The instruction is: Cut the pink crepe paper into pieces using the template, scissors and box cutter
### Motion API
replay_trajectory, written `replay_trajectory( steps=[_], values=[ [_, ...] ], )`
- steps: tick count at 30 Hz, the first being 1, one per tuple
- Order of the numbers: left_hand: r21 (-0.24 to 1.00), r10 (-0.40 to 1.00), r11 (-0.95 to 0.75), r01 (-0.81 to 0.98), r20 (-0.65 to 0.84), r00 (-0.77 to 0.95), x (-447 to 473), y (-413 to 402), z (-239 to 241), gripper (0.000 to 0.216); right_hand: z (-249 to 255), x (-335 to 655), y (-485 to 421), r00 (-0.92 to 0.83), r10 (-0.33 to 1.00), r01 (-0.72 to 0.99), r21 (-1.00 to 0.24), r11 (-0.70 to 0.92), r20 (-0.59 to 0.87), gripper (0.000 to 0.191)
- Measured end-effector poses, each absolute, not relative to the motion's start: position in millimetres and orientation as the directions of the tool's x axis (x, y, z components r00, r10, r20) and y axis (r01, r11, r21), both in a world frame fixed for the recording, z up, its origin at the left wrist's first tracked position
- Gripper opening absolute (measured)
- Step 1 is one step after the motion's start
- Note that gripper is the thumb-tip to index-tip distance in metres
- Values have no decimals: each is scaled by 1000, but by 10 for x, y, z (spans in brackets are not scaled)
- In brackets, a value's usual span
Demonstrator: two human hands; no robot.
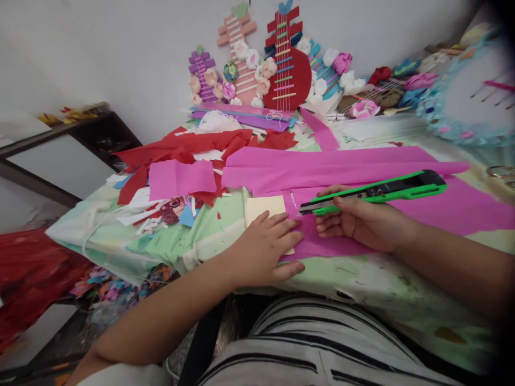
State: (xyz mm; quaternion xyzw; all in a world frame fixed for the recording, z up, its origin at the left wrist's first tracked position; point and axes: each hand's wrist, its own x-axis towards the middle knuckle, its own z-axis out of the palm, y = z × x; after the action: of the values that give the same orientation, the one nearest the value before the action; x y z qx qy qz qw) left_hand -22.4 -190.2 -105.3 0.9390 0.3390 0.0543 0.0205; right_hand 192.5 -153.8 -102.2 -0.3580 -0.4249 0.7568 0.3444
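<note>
My right hand (354, 222) grips a green and black utility knife (378, 192), its blade end pointing left over a pink crepe paper sheet (462, 206). My left hand (265, 246) lies flat with fingers spread, pressing on a pale yellow card (263, 206) and the pink paper's near edge. The knife tip sits just right of the card. A long folded pink strip (322, 166) lies behind the knife.
Red paper scraps (185, 147) and a pink piece (181, 179) lie at the left of the green-covered table (362, 279). Paper instrument crafts with flowers (281, 69) lean on the back wall. Scissors (501, 172) show at the right edge. A dark shelf (80, 134) stands at the left.
</note>
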Motion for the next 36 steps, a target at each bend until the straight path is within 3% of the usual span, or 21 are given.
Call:
replay_trajectory(
  steps=[5, 9, 13, 16, 22, 27, 36],
  values=[
    [73, 646, -763, 642, 97, 757, -245, -1906, -1060, 52, -836, 1863, -1578, -414, 880, 69, -972, -224, -232, 33],
    [72, 645, -764, 641, 100, 758, -259, -1904, -1070, 52, -710, 1860, -1552, -413, 897, 277, -960, -44, -160, 26],
    [76, 646, -763, 641, 101, 757, -265, -1899, -1081, 52, -785, 1925, -1485, -502, 847, 248, -967, -51, -173, 38],
    [79, 641, -768, 636, 106, 760, -265, -1897, -1083, 51, -874, 1974, -1448, -559, 808, 258, -965, -44, -186, 33],
    [93, 647, -762, 641, 76, 759, -271, -1893, -1067, 50, -901, 1973, -1471, -506, 856, 423, -895, 141, -104, 31],
    [103, 648, -761, 640, 76, 758, -279, -1895, -1065, 49, -918, 1940, -1523, -504, 864, 462, -843, 277, 8, 24],
    [112, 648, -760, 640, 58, 760, -281, -1891, -1064, 51, -954, 1964, -1511, -492, 870, 493, -835, 243, -37, 21]
  ],
)
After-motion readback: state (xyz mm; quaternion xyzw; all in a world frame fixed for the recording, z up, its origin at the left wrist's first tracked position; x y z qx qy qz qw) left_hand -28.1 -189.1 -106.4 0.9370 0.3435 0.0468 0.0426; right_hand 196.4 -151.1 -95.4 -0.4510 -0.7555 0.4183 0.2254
